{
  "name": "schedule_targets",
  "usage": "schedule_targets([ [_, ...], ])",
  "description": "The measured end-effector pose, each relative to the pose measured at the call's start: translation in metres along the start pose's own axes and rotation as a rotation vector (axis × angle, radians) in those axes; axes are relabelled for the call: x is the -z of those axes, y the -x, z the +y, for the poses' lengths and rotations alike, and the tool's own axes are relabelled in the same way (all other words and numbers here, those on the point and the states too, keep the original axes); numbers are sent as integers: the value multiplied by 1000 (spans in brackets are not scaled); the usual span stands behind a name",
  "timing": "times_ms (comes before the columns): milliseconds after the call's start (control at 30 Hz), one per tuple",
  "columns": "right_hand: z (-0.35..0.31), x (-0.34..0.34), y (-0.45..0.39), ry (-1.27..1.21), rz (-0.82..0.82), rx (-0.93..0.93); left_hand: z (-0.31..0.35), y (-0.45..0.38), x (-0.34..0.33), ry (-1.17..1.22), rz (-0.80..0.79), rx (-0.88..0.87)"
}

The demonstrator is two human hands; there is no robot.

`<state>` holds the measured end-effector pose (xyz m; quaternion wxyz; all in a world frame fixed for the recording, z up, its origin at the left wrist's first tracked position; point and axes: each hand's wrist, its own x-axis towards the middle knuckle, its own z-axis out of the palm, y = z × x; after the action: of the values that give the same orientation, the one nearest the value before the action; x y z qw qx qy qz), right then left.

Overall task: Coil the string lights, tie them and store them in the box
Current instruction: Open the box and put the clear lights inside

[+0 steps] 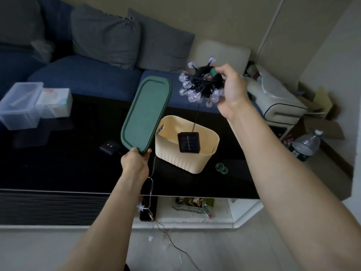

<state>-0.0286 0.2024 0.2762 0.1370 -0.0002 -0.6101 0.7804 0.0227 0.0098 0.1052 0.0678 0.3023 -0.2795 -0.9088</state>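
Note:
My right hand (232, 90) holds up a coiled bundle of string lights (199, 85) with clear round bulbs, bound by a green tie (214, 72). From the bundle a thin wire hangs down to a small black solar panel (189, 142), which dangles over the open cream ribbed box (175, 159) on the black table. My left hand (134, 161) grips the near end of the green oval lid (145, 114), tilted up to the left of the box.
A roll of green tape (221, 167) lies right of the box. A small black controller (109, 147) and a thin star-light wire (150, 192) trail off the table's front edge. Clear containers (21, 105) stand far left. A sofa is behind; a water bottle (304, 145) is at right.

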Motion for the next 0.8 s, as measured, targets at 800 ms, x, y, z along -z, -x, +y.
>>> schedule_targets([
  [800, 159, 4, -33, 1135, -126, -224, 4, -12, 5, -144, 110, -21],
])
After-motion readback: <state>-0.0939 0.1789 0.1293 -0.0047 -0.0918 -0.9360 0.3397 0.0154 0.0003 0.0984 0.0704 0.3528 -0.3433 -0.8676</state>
